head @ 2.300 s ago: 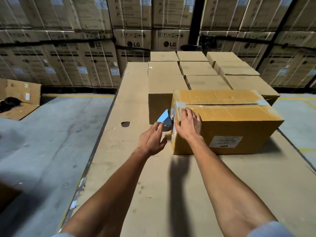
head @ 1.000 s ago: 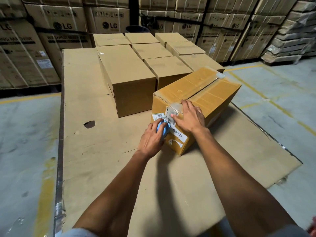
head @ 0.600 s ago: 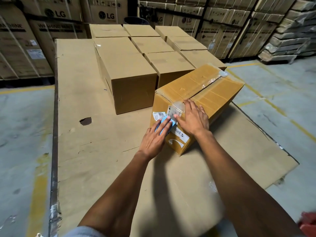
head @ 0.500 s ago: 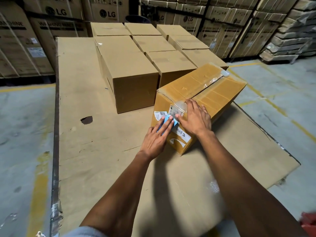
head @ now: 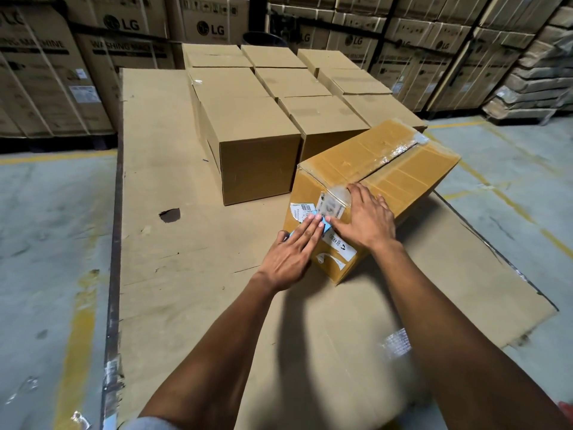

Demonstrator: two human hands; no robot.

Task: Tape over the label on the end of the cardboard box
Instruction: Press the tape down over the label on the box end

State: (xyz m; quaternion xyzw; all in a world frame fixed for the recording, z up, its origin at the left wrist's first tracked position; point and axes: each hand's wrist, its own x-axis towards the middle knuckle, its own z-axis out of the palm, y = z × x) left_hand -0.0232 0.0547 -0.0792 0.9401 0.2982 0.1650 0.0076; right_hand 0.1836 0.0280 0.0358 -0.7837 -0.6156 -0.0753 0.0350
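A tan cardboard box [head: 387, 162], its top seam taped, lies angled on a cardboard sheet with its near end facing me. That end carries white labels [head: 338, 245] and a small barcode sticker [head: 300, 210]. My left hand [head: 291, 252] lies flat against the end face, fingers stretched over a blue tape dispenser [head: 325, 224] that is mostly hidden under it. My right hand [head: 364, 220] presses flat on the labels at the end's upper corner, holding nothing. Clear tape glints near its fingertips.
Several plain cardboard boxes [head: 248, 128] stand in rows just behind and left of the taped box. The cardboard sheet [head: 161, 169] has a torn hole [head: 170, 215]. Concrete floor lies on both sides. Large LG cartons [head: 124, 29] wall off the back.
The box end has turned from sideways to facing me. In the last second my left hand flattened its fingers over the blue dispenser against the end face. My right hand stayed pressed on the labels.
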